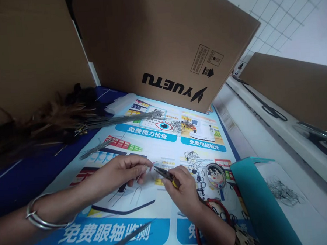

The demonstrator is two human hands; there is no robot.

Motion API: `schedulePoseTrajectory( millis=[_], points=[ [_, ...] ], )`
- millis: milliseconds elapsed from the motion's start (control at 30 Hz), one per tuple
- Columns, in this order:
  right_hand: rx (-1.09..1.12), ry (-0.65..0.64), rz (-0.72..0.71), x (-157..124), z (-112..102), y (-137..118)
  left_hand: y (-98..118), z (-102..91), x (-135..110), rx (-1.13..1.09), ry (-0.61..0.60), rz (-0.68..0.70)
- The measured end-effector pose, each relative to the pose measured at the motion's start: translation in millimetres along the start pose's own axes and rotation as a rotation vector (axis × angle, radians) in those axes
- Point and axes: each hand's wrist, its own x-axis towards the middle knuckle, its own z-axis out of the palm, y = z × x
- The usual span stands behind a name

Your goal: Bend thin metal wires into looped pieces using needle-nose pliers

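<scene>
Between the fingertips of my left hand a thin wire is pinched, its curved end rising toward the right. My right hand is wrapped round a pair of pliers with dark jaws and yellow-black handles. The jaws point left and end just short of my left fingertips; whether they touch the wire I cannot tell. Below my hands, a few bent wire pieces lie on the printed sheet. Nearer me is a bundle of straight wires.
A larger wire bundle and brown feathers lie at the back left. Small black rings, a round clear dish and a red-handled tool are right of my hand. A teal box and a large carton flank the sheet.
</scene>
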Motion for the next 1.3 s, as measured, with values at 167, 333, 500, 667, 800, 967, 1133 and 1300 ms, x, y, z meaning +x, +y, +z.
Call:
schedulePoseTrajectory(
  millis=[167, 333, 500, 667, 800, 967, 1133, 1300],
  points=[
    [-0.041, 0.004, -0.046, 0, -1, 0, 4, -2.8, -1, 0.248, 0.11, 0.036],
    [-0.079, 0.008, -0.093, -2, 2, 2, 15, -0.7, -2, 0.434, 0.152, 0.099],
    [-0.344, -0.009, -0.238, -1, -3, 0, 15, -1.7, -1, 0.556, 0.172, 0.148],
    [-0.684, 0.059, -0.459, 2, -13, -6, 13, -0.9, 1, 0.624, 0.11, 0.14],
    [-0.801, 0.107, -0.596, 3, -16, -11, 10, 2.6, 2, 0.634, 0.1, 0.125],
    [-0.82, 0.122, -0.649, 2, -14, -14, 8, 7.0, 3, 0.675, 0.114, 0.12],
    [-0.804, 0.102, -0.637, 3, -14, -14, 8, 8.1, 2, 0.656, 0.104, 0.101],
    [-0.787, 0.094, -0.629, 4, -15, -14, 5, 9.4, 4, 0.605, 0.083, 0.109]
  ],
)
